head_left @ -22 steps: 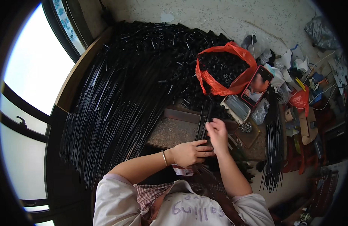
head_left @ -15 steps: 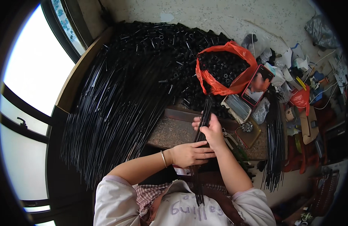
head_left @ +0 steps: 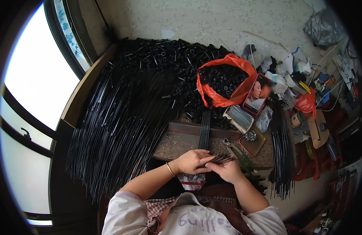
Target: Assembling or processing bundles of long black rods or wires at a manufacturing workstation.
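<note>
Both hands meet at the near edge of the desk [head_left: 177, 145]. The left hand [head_left: 190, 161] is clenched around the near ends of a bundle of thin black rods [head_left: 205, 131], gathering them so the tips align; the rest of the bundle runs away across the desk toward an orange bag [head_left: 228, 80] of small black parts. The right hand [head_left: 228, 169] pinches the fanned tips, apparently sorting them. A large loose heap of rods [head_left: 118, 117] lies to the left, within reach.
</note>
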`<state>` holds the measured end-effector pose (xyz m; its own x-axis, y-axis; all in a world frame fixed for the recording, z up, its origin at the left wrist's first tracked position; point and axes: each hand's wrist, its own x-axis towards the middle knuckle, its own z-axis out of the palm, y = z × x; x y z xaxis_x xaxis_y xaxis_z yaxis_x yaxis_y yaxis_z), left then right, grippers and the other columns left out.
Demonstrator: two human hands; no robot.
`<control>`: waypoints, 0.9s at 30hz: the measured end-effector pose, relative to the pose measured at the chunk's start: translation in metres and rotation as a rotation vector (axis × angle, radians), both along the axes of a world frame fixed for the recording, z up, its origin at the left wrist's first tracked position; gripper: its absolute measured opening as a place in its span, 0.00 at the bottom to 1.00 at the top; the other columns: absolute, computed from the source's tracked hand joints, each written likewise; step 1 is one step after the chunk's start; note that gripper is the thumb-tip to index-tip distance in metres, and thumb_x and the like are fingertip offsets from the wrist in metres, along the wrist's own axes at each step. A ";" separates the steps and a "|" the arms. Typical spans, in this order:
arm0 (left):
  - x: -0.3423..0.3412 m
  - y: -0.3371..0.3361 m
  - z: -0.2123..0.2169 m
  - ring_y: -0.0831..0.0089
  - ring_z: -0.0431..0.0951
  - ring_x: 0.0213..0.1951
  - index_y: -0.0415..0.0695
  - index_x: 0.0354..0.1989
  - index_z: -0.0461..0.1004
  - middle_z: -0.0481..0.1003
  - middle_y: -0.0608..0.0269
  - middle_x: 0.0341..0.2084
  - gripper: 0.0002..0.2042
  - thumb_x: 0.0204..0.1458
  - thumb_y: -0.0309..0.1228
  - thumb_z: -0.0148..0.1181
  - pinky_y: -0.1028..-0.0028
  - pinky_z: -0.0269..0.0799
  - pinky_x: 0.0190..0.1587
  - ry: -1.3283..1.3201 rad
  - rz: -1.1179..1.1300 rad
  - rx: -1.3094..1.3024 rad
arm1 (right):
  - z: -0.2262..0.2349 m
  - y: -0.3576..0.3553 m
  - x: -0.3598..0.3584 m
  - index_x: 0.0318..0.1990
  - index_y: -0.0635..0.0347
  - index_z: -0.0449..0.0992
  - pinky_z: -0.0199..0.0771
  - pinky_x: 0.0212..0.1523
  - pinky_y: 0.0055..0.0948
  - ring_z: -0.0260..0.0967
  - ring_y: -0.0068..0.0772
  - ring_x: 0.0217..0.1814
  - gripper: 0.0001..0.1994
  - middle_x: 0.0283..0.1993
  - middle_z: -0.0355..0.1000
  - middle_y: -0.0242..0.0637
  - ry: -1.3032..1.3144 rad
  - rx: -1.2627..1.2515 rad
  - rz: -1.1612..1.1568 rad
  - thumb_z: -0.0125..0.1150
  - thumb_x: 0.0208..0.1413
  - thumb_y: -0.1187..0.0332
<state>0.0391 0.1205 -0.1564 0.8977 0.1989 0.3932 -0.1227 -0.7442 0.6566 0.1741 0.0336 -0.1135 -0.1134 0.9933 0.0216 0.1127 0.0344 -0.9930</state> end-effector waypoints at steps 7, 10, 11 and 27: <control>0.010 -0.023 0.016 0.62 0.66 0.41 0.37 0.35 0.66 0.67 0.54 0.34 0.21 0.32 0.38 0.48 0.67 0.58 0.45 -0.102 -0.163 0.171 | 0.067 -0.039 -0.005 0.33 0.62 0.70 0.65 0.35 0.20 0.67 0.27 0.34 0.12 0.32 0.69 0.38 -0.183 0.289 0.274 0.52 0.35 0.80; 0.011 -0.033 0.033 0.61 0.68 0.35 0.39 0.31 0.68 0.69 0.53 0.29 0.16 0.33 0.35 0.52 0.68 0.60 0.44 0.038 -0.099 0.041 | 0.065 -0.043 -0.001 0.34 0.60 0.70 0.65 0.28 0.21 0.67 0.27 0.27 0.11 0.26 0.69 0.39 -0.155 0.249 -0.061 0.55 0.37 0.75; 0.012 -0.037 0.039 0.61 0.69 0.34 0.39 0.31 0.68 0.69 0.53 0.28 0.13 0.35 0.32 0.52 0.68 0.60 0.45 0.189 -0.006 -0.055 | 0.066 -0.044 0.000 0.33 0.59 0.70 0.65 0.25 0.20 0.67 0.27 0.24 0.10 0.23 0.69 0.40 -0.157 0.206 -0.316 0.54 0.38 0.74; 0.018 -0.011 0.113 0.68 0.73 0.24 0.38 0.27 0.70 0.72 0.59 0.20 0.10 0.37 0.31 0.56 0.78 0.67 0.27 -0.199 -0.090 -0.482 | 0.102 0.021 0.032 0.43 0.60 0.63 0.44 0.52 0.35 0.41 0.39 0.57 0.21 0.52 0.51 0.44 -0.553 0.597 0.352 0.50 0.43 0.59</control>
<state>0.0570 0.1099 -0.0435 0.8367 0.3248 0.4410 -0.3297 -0.3444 0.8790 0.2057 0.0545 -0.0118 -0.5584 0.7390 0.3770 0.4559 0.6530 -0.6047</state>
